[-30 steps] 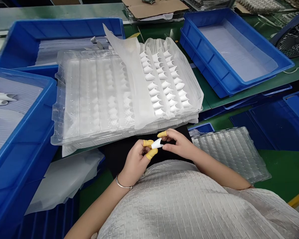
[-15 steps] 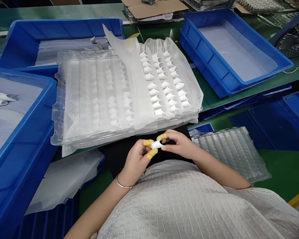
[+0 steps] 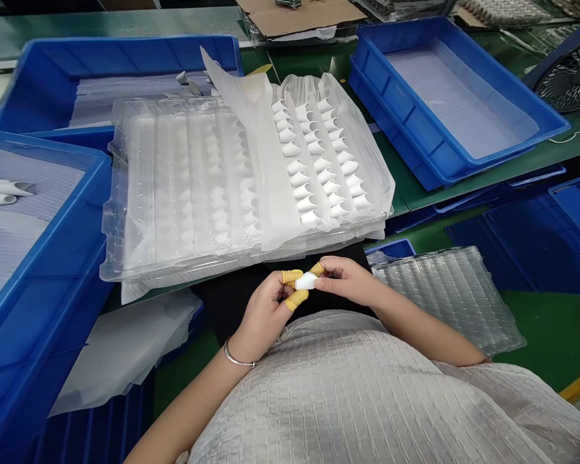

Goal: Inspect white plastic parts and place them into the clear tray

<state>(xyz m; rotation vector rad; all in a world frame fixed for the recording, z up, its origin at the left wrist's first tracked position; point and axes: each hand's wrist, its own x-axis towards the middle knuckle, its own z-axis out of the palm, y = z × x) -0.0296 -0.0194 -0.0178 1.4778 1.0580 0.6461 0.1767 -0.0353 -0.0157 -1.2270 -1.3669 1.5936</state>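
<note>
Seen from my distant seat, a textured pale shirt (image 3: 357,386) fills the foreground, with a bracelet (image 3: 239,359) circling the left wrist. Just ahead of it, the left hand (image 3: 267,301) pinches one end of a short white piece (image 3: 306,281) between thumb and finger, both in yellow covers (image 3: 297,300), the gap no wider than the piece itself. The right hand (image 3: 344,279), its thumb bare and another finger covered, closes on the opposite end. I judge the step in hand to be two-handed handling of this single piece, held in front of the body and apart from everything on the table (image 3: 399,194). As I read it, the next move calls for a light, steady pinch, with one hand keeping hold whenever the other lets go.

Beyond the hands lies a clear tray (image 3: 183,263), where three open rows of similar pieces (image 3: 299,177) stand beside a raised paper sheet (image 3: 263,129); fainter rows show to its left. A blue bin (image 3: 43,258) at left bears a few loose pieces (image 3: 2,192); another bin (image 3: 439,138) stands at right. Farthest off, I make out a fan (image 3: 577,80) and some cardboard (image 3: 309,16).
</note>
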